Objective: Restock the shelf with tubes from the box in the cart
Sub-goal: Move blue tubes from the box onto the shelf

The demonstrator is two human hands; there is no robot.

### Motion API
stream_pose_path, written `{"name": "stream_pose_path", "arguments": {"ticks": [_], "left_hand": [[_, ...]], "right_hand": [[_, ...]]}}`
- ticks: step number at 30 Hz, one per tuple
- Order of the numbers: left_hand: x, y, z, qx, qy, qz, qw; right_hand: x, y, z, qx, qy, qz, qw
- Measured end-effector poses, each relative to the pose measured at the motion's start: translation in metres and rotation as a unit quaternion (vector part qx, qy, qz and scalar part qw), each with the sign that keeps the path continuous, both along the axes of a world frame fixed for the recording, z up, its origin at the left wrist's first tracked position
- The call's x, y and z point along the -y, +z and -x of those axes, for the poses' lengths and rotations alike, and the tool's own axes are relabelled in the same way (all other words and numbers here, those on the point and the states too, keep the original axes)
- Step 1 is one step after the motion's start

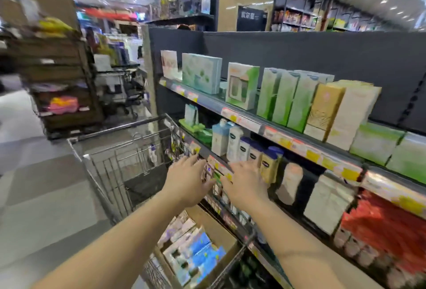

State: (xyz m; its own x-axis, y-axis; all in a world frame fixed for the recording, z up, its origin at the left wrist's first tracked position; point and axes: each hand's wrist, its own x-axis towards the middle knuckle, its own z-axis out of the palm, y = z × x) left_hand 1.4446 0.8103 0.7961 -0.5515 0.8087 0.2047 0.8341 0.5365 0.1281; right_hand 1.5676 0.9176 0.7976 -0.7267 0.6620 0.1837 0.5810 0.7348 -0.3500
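Observation:
An open cardboard box (227,234) sits in the near end of the wire cart (108,162), filled with several blue and white tube packs (198,250). Both my arms reach over the box toward the middle shelf (288,143). My left hand (186,179) is at the shelf's price rail with fingers stretched forward; a small blurred pink and purple item (207,171) lies at its fingertips, and I cannot tell whether it is held. My right hand (246,186) is spread flat, its fingers touching the blue-capped lotion bottles (269,164).
The top shelf holds green, white and gold boxes (297,102). Below are white packs (327,201) and red packs (387,226). A dark wooden display rack (62,85) stands at the left across the tiled aisle. Small goods hang at the cart's far corner (176,147).

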Motion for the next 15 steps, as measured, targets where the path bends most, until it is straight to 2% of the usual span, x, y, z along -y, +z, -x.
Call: {"name": "stream_pose_path", "arguments": {"ticks": [8, 15], "left_hand": [[-0.040, -0.021, 0.079, 0.002, 0.028, 0.052, 0.998], [-0.099, -0.046, 0.135, 0.027, 0.012, 0.058, 0.998]], "right_hand": [[-0.052, -0.046, 0.095, -0.006, 0.022, 0.045, 0.999], [-0.106, -0.072, 0.138, 0.009, 0.012, 0.049, 0.999]]}}
